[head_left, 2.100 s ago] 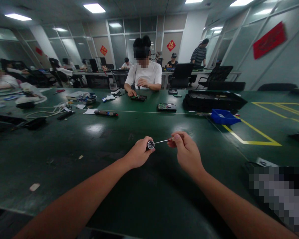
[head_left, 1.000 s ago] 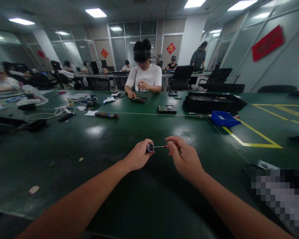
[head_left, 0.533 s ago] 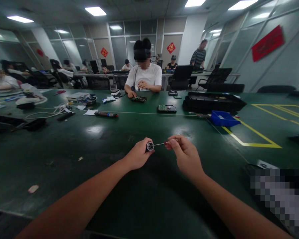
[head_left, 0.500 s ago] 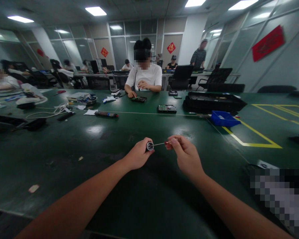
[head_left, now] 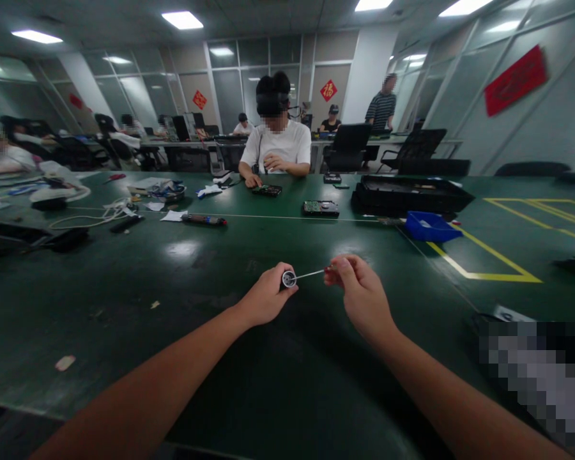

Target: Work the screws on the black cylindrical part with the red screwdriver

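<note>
My left hand (head_left: 267,297) is closed around a small round metal part (head_left: 289,278), its silver face turned toward my right hand. My right hand (head_left: 357,291) pinches the reddish handle of a thin screwdriver (head_left: 311,274). The screwdriver's metal shaft runs left and its tip sits at the round part. Both hands hover just above the dark green table (head_left: 211,332), close to its middle.
A person in a white shirt (head_left: 276,147) sits across the table at a circuit board (head_left: 267,190). Another board (head_left: 321,207), a black tray (head_left: 407,193), a blue bin (head_left: 430,226), cables and tools (head_left: 204,219) lie further back. Yellow tape lines (head_left: 498,255) mark the right side.
My right hand has shifted slightly on the screwdriver handle, fingers opening and closing round it. The shaft stays at the round part and my left hand holds still.
</note>
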A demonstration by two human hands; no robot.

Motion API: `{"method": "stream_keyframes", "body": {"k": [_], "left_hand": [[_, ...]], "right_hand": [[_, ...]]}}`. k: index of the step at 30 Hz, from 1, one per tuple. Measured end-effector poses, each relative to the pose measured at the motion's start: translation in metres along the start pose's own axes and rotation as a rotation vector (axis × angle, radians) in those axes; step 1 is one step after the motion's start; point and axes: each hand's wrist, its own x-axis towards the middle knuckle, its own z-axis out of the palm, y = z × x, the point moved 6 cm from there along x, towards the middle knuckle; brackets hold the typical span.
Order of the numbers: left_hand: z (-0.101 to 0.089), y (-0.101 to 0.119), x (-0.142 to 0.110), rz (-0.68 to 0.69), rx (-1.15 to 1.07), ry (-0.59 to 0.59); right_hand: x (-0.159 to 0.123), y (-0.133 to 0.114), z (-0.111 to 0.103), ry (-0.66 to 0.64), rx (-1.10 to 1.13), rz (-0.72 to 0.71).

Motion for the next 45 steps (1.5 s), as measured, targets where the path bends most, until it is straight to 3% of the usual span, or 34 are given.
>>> {"method": "stream_keyframes", "body": {"k": [6,11,13,17,21,27,34,38,45], "left_hand": [[0.0,-0.002,0.0,-0.006,0.027,-0.002],[0.001,-0.006,0.001,0.011,0.051,0.013],[0.001,-0.005,0.001,0.024,0.067,0.016],[0.001,-0.002,0.001,0.042,0.114,0.012],[0.001,-0.001,0.001,0.025,0.152,-0.021],[-0.003,0.003,-0.001,0.035,0.188,0.006],[-0.003,0.007,0.001,0.089,0.261,0.025],[0.0,0.004,0.001,0.054,0.242,-0.001],[0.0,0.001,0.001,0.034,0.263,-0.009]], "right_hand": [[-0.009,-0.015,0.005,-0.033,-0.222,-0.116],[-0.012,-0.025,0.004,-0.062,-0.563,-0.195],[-0.013,-0.027,0.005,-0.071,-0.575,-0.223],[-0.015,-0.026,0.007,-0.125,-0.449,-0.23],[-0.012,-0.02,0.007,-0.133,-0.327,-0.15],[-0.001,0.009,0.005,-0.001,0.17,0.095],[0.005,0.037,0.005,0.034,0.456,0.361],[0.008,0.031,-0.003,0.11,0.339,0.237],[-0.001,0.001,0.001,0.014,-0.047,-0.023]]}}
